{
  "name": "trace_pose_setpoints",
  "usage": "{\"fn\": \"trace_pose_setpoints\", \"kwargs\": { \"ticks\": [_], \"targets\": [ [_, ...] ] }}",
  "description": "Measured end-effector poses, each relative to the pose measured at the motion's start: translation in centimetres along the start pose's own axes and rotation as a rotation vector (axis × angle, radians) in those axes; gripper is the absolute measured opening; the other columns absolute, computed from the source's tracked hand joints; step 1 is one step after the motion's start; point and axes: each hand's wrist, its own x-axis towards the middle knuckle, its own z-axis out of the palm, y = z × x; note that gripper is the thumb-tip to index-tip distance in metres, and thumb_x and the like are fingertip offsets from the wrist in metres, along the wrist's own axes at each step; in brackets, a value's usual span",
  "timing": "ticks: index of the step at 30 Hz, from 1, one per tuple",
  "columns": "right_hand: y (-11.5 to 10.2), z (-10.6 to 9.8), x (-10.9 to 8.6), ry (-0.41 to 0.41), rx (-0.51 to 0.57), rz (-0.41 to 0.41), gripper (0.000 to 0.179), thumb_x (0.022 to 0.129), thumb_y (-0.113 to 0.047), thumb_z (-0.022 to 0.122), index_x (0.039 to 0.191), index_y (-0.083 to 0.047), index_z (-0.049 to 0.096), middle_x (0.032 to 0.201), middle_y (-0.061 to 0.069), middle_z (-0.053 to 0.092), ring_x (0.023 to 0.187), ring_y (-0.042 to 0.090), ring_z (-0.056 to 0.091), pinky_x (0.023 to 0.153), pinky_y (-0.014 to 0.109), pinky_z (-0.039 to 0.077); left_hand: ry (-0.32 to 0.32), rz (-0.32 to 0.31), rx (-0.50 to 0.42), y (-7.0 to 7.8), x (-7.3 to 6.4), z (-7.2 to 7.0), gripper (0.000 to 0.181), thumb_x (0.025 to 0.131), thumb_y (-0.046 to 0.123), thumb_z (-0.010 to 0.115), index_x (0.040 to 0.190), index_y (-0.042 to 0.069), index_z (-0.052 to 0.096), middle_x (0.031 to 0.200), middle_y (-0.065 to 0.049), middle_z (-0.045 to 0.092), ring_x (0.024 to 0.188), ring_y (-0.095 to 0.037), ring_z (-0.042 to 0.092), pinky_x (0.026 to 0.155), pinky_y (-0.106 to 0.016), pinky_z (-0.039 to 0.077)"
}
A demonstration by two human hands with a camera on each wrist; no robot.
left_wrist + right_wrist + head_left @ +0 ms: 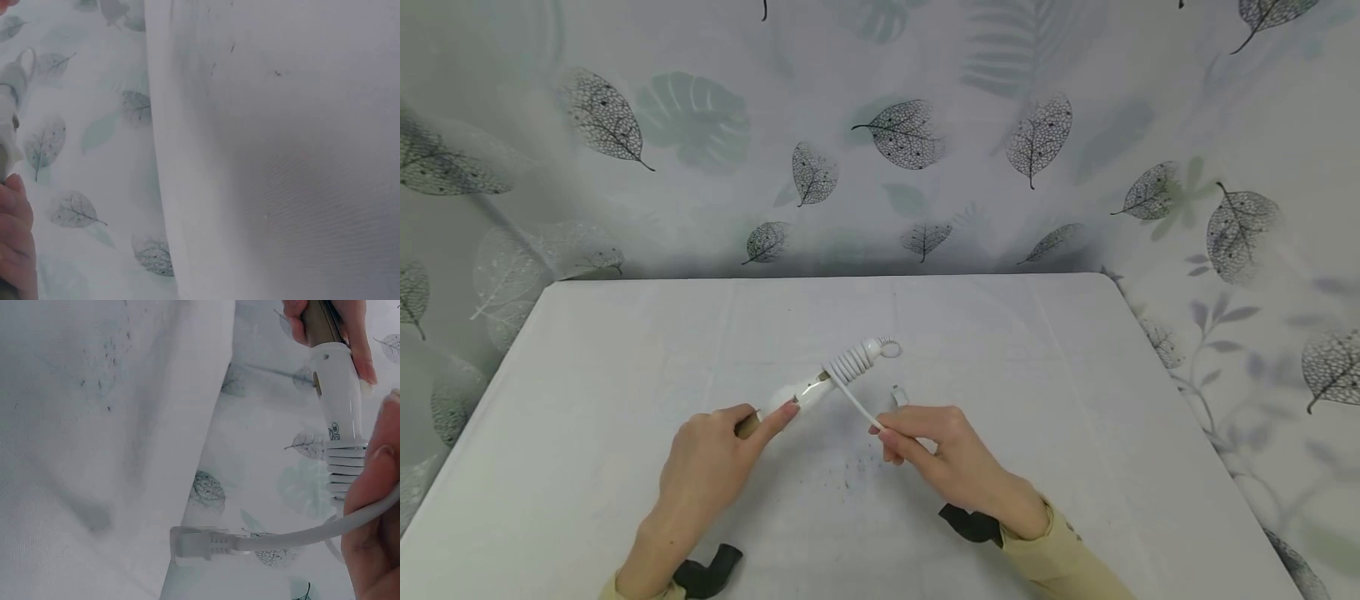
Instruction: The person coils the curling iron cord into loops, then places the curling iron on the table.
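A white curling iron [812, 391] with a brownish barrel [324, 324] is held up over the table, slanting toward the upper right in the head view. My left hand [707, 462] grips it by the barrel, the thumb lying along its side. Several turns of the white power cord [848, 364] are wound round the handle's far end. From the coil a straight stretch of cord runs down to my right hand [955, 457], which pinches it between thumb and fingers. Beyond those fingers the plug [194, 544] sticks out, in a clear cover.
A white cloth covers the table [625, 350], with small dark specks [847, 483] near its middle. Behind and at the sides hangs a leaf-patterned curtain [865, 217]. Black straps [711, 575] show at both wrists.
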Motion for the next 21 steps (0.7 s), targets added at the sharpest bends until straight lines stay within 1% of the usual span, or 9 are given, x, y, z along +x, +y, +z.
{"fn": "trace_pose_setpoints", "kwargs": {
  "ticks": [3, 4, 7, 10, 12, 14, 16, 18, 21],
  "targets": [
    [0.01, -0.03, -0.08, -0.021, 0.050, -0.007, 0.018, 0.095, 0.006, 0.061, 0.104, -0.006, 0.070, 0.074, 0.000, 0.061, 0.067, 0.010, 0.056, 0.062, 0.023, 0.050, 0.041, 0.006, -0.024, -0.07, -0.01, -0.08, 0.065, 0.092, 0.065, 0.057, 0.057, 0.015, 0.035, 0.053, 0.009, 0.024, 0.047, -0.008, 0.027, 0.047, -0.024, 0.024],
    [0.01, -0.04, -0.12, -0.027, 0.062, 0.005, 0.018, 0.095, 0.007, 0.061, 0.104, -0.005, 0.071, 0.074, 0.001, 0.061, 0.067, 0.010, 0.055, 0.061, 0.023, 0.050, 0.050, 0.012, -0.029, -0.08, 0.01, -0.10, 0.064, 0.093, 0.064, 0.058, 0.056, 0.016, 0.035, 0.053, 0.009, 0.024, 0.047, -0.008, 0.027, 0.047, -0.024, 0.024],
    [0.07, -0.02, -0.23, -0.059, 0.052, 0.030, 0.020, 0.094, 0.008, 0.061, 0.105, -0.003, 0.072, 0.075, 0.001, 0.061, 0.068, 0.009, 0.054, 0.062, 0.022, 0.050, 0.056, 0.025, -0.041, -0.07, 0.01, -0.09, 0.063, 0.093, 0.063, 0.059, 0.057, 0.016, 0.035, 0.054, 0.010, 0.023, 0.047, -0.007, 0.025, 0.046, -0.024, 0.023],
    [0.23, 0.03, -0.30, -0.102, -0.016, 0.025, 0.023, 0.093, 0.010, 0.060, 0.107, -0.001, 0.073, 0.075, 0.001, 0.061, 0.069, 0.006, 0.053, 0.064, 0.019, 0.049, 0.065, 0.046, -0.047, -0.04, -0.04, -0.08, 0.063, 0.093, 0.060, 0.061, 0.057, 0.017, 0.034, 0.054, 0.010, 0.022, 0.047, -0.006, 0.024, 0.046, -0.023, 0.022],
    [0.40, 0.03, -0.31, -0.121, -0.078, 0.008, 0.027, 0.091, 0.014, 0.059, 0.109, 0.000, 0.073, 0.075, 0.001, 0.061, 0.069, 0.005, 0.053, 0.065, 0.017, 0.048, 0.070, 0.059, -0.049, -0.02, -0.09, -0.09, 0.062, 0.093, 0.058, 0.062, 0.057, 0.016, 0.034, 0.053, 0.010, 0.022, 0.047, -0.005, 0.023, 0.046, -0.023, 0.022],
    [0.58, -0.01, -0.38, -0.126, -0.126, 0.007, 0.030, 0.088, 0.016, 0.060, 0.112, 0.002, 0.073, 0.075, 0.000, 0.061, 0.069, 0.005, 0.055, 0.066, 0.016, 0.049, 0.074, 0.072, -0.053, 0.02, -0.12, -0.10, 0.061, 0.094, 0.056, 0.062, 0.057, 0.016, 0.034, 0.053, 0.010, 0.022, 0.047, -0.005, 0.022, 0.046, -0.024, 0.022],
    [0.66, -0.12, -0.42, -0.128, -0.160, 0.028, 0.033, 0.086, 0.016, 0.062, 0.114, 0.001, 0.073, 0.076, -0.001, 0.062, 0.070, 0.005, 0.057, 0.067, 0.016, 0.049, 0.075, 0.087, -0.064, 0.07, -0.16, -0.08, 0.059, 0.094, 0.054, 0.063, 0.057, 0.016, 0.036, 0.053, 0.010, 0.022, 0.047, -0.005, 0.022, 0.046, -0.023, 0.022],
    [0.80, -0.23, -0.44, -0.129, -0.204, 0.039, 0.034, 0.085, 0.015, 0.064, 0.115, 0.001, 0.073, 0.077, -0.002, 0.063, 0.071, 0.004, 0.059, 0.069, 0.018, 0.050, 0.082, 0.106, -0.084, 0.08, -0.19, -0.02, 0.058, 0.093, 0.051, 0.066, 0.057, 0.017, 0.037, 0.053, 0.011, 0.022, 0.047, -0.003, 0.021, 0.046, -0.023, 0.022],
    [0.98, -0.38, -0.36, -0.114, -0.300, 0.028, 0.033, 0.086, 0.011, 0.067, 0.116, -0.001, 0.073, 0.078, -0.004, 0.065, 0.074, 0.004, 0.060, 0.077, 0.026, 0.051, 0.097, 0.150, -0.115, 0.11, -0.25, 0.08, 0.055, 0.092, 0.045, 0.069, 0.057, 0.017, 0.038, 0.054, 0.013, 0.021, 0.048, -0.001, 0.019, 0.046, -0.021, 0.021]
  ]
}}
